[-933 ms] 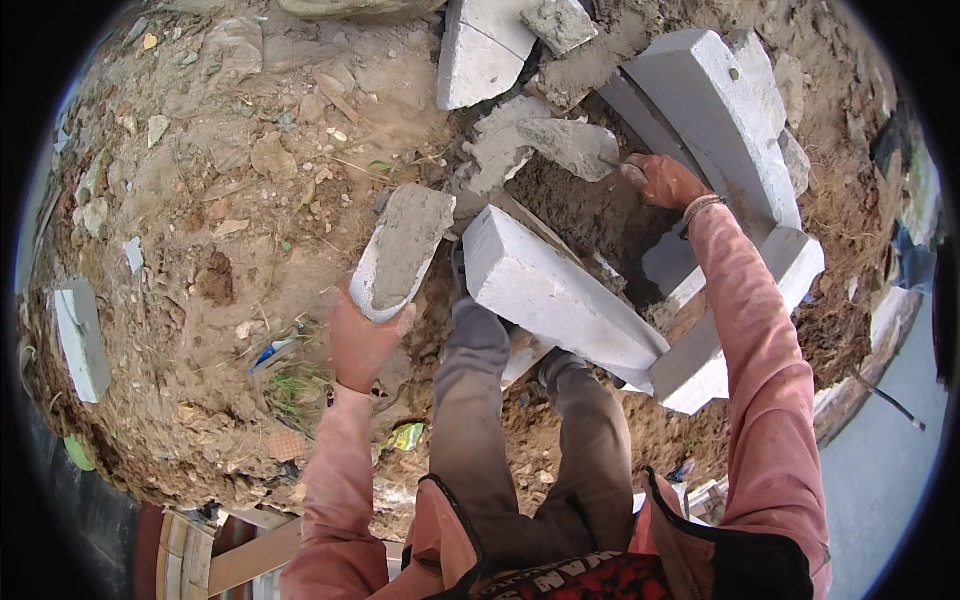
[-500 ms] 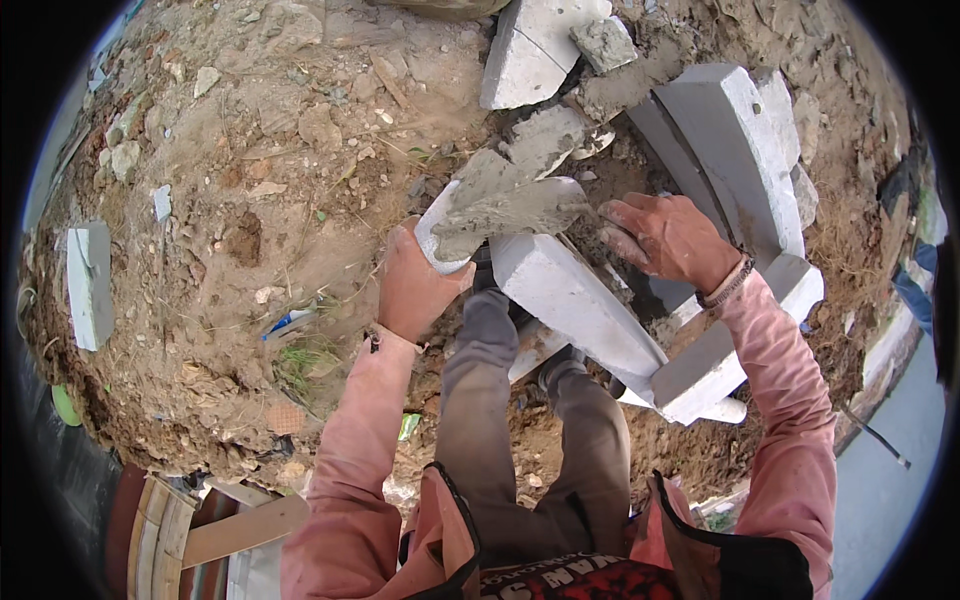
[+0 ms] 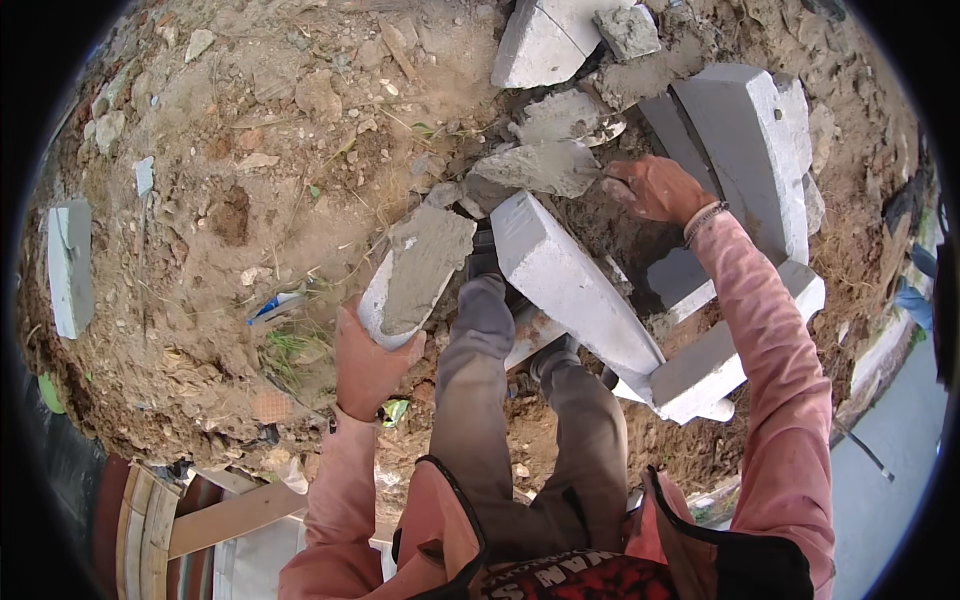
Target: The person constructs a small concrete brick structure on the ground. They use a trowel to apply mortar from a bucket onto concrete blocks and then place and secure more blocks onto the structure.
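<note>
The left hand (image 3: 378,362) clamps the near end of one mortar-topped, pale grey rectangular block (image 3: 374,302), left; the right hand (image 3: 655,189) grips one flat, mortar-coated trowel (image 3: 543,168), farther right. One long white block (image 3: 572,288) lies between.

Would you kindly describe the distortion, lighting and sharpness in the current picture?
Head view: fisheye distortion bows the brown soil inside a black rim; head view: daylight leaves the long pale-grey rectangular block bright, its edges readable; head view: the bare left hand looks fairly sharp.
</note>
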Available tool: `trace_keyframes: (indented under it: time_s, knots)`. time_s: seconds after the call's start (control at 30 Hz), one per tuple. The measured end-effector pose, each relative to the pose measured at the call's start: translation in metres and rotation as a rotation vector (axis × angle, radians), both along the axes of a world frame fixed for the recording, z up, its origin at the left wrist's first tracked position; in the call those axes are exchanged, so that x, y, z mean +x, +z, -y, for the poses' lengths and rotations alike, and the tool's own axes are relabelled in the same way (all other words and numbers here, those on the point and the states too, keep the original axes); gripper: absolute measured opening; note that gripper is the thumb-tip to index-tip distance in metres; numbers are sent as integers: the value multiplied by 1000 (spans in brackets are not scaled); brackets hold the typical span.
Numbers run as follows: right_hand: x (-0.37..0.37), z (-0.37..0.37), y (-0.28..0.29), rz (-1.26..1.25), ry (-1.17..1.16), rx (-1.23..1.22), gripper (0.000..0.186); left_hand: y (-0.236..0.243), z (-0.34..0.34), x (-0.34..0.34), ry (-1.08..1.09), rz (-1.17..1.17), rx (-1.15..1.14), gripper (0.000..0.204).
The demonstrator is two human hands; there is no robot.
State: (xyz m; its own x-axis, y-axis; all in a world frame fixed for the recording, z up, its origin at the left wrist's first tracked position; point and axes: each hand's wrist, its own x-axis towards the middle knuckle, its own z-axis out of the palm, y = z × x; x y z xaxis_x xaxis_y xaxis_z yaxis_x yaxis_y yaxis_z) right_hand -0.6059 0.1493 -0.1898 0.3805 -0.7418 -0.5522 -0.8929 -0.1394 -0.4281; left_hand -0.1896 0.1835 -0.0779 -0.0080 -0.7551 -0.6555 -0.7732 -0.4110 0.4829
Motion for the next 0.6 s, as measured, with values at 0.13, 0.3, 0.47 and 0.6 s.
trace_keyframes:
  time_s: [0.13,0.3,0.47,0.6]
  knots:
    - [19,57,-35,-56,138,142,35,-1,-6,12,58,-36,-19,65]
    - [-37,68,-33,-127,71,-52,34,-2,-7,16,74,-84,-8,66]
    - [-36,48,11,-267,48,84,35,-14,-13,23,-9,-27,-50,69]
    - [4,0,-14,-202,68,33,36,-22,-9,10,77,-98,-27,69]
